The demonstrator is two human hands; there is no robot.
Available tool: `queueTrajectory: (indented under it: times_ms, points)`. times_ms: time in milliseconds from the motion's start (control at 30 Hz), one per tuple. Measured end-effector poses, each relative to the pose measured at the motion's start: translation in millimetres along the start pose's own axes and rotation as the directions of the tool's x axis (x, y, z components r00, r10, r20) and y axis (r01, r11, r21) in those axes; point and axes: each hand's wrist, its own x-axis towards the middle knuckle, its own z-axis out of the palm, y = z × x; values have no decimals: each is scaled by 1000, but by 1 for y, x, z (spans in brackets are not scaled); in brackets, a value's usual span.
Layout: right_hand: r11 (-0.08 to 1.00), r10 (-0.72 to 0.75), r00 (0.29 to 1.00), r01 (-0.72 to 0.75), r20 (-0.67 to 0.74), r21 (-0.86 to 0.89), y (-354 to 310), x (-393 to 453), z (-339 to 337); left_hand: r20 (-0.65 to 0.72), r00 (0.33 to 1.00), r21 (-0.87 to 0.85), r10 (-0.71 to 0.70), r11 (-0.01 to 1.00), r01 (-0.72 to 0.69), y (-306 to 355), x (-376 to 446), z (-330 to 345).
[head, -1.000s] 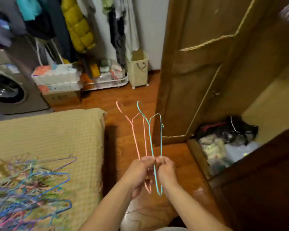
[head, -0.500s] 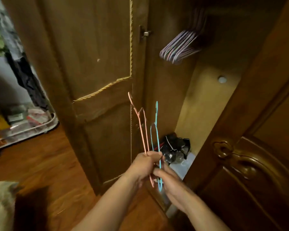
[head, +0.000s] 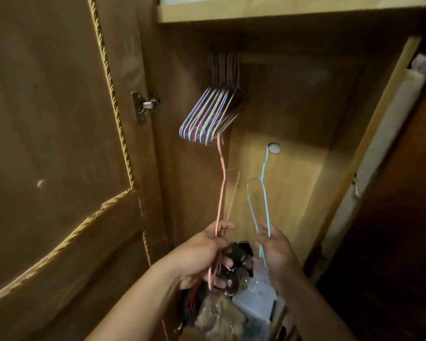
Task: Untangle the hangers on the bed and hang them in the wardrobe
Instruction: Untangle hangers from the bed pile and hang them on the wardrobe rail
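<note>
I face the open wardrobe (head: 293,188). My left hand (head: 207,254) grips a pink wire hanger (head: 222,178) by its lower part, hook pointing up toward the rail. My right hand (head: 274,249) pinches a light blue wire hanger (head: 262,190), also upright and apart from the pink one. Several coloured hangers (head: 212,112) hang bunched together on the rail at the upper left inside the wardrobe. The pink hanger's hook reaches just below that bunch. The bed is out of view.
The wardrobe's left door (head: 59,156) stands open with a metal hinge (head: 144,105). A shelf board (head: 280,8) runs above the rail. Clothes and a clear box (head: 251,303) lie on the wardrobe floor. A dark wooden door (head: 391,230) is at the right.
My view swung from the bed and floor up into the wardrobe. The two hangers, held together before, are now separated, one in each hand, and raised toward the rail.
</note>
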Motion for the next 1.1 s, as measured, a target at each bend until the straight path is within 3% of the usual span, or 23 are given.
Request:
queueTrajectory:
  times_ms: [100, 167, 400, 567, 867, 1100]
  points:
    - [989, -146, 982, 142, -120, -47, -28, 27, 5, 55, 996, 153, 67, 985, -75, 33, 27, -19]
    - [977, -205, 964, 191, -171, -98, -50, 38, 4, 62, 992, 158, 110, 980, -118, 59, 44, -25]
    - [960, -280, 923, 270, -262, -75, -145, 62, 8, 16, 959, 178, 284, 943, -282, 157, 99, -37]
    - [936, -351, 890, 333, -291, -111, -174, 62, 19, -23, 935, 249, 353, 908, -337, 211, 135, -34]
    - [940, -338, 913, 318, -228, -120, -184, 63, 31, -66, 985, 276, 158, 952, -134, 246, 173, -51]
    - [929, -367, 909, 347, -199, -129, -194, 61, 36, -130, 983, 255, 129, 962, -93, 242, 181, -64]
